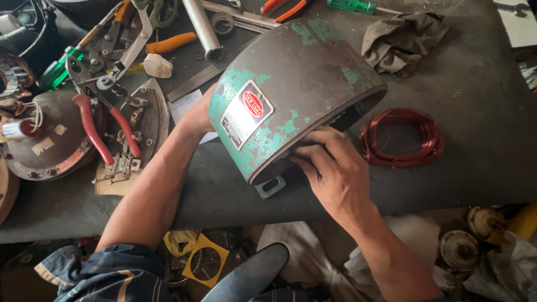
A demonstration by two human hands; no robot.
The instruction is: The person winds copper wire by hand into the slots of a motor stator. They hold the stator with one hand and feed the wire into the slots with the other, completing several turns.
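A large cylindrical motor housing, grey metal with flaking green paint and a red-and-white nameplate, lies on its side on the dark workbench. My left hand presses against its left end, mostly hidden behind the shell. My right hand grips the open right rim, fingers curled into the opening. A coil of copper winding wire lies just right of the housing, apart from both hands.
Red-handled pliers, an iron soleplate, screwdrivers, a steel tube and a crumpled grey rag crowd the bench's left and far side. Old motor parts and a yellow gasket lie below the front edge.
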